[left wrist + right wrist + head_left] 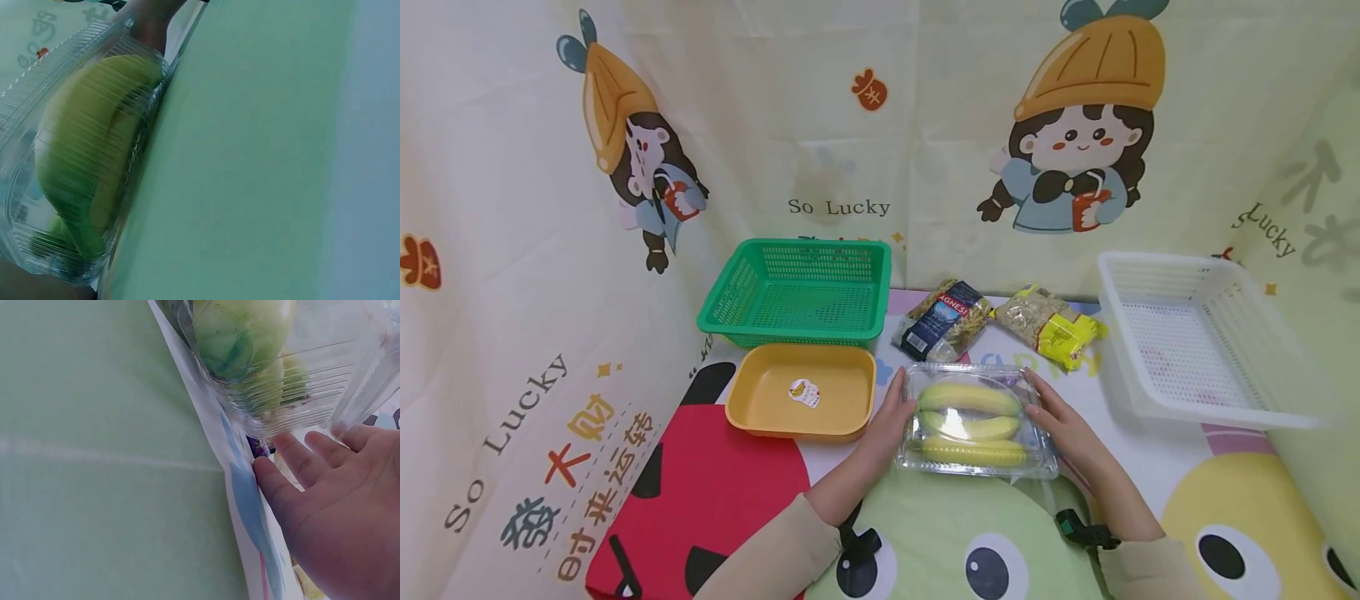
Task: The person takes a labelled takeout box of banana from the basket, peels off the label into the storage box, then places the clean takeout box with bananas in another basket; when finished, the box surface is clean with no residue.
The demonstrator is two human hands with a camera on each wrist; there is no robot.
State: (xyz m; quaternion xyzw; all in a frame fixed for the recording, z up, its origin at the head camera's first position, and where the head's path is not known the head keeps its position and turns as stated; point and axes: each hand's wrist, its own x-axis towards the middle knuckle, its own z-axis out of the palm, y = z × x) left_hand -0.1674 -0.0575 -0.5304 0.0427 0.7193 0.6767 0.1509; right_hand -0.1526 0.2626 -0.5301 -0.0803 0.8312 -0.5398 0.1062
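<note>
A clear plastic clamshell box [1043, 457] with yellow-green bananas [970, 428] inside sits low between my two hands in the head view. My left hand [880, 425] lies along its left side, thumb tip at the rim. My right hand [1075, 425] is at the opposite side. In the right wrist view, the fingers [299, 459] of that hand stretch out straight, tips right at the ridged wall. The left wrist view has the bananas [94, 131] close up behind the ridged plastic; only a dark bit of the left hand [37, 284] shows at the lower corner.
Left of the box stands a yellow tray [838, 429] with a banana sticker, and behind it a green basket [793, 333]. Two food bags, a dark-labelled pasta bag [951, 312] and a yellow-ended bag [1060, 333], lie behind the box. A white basket [1225, 412] stands at right.
</note>
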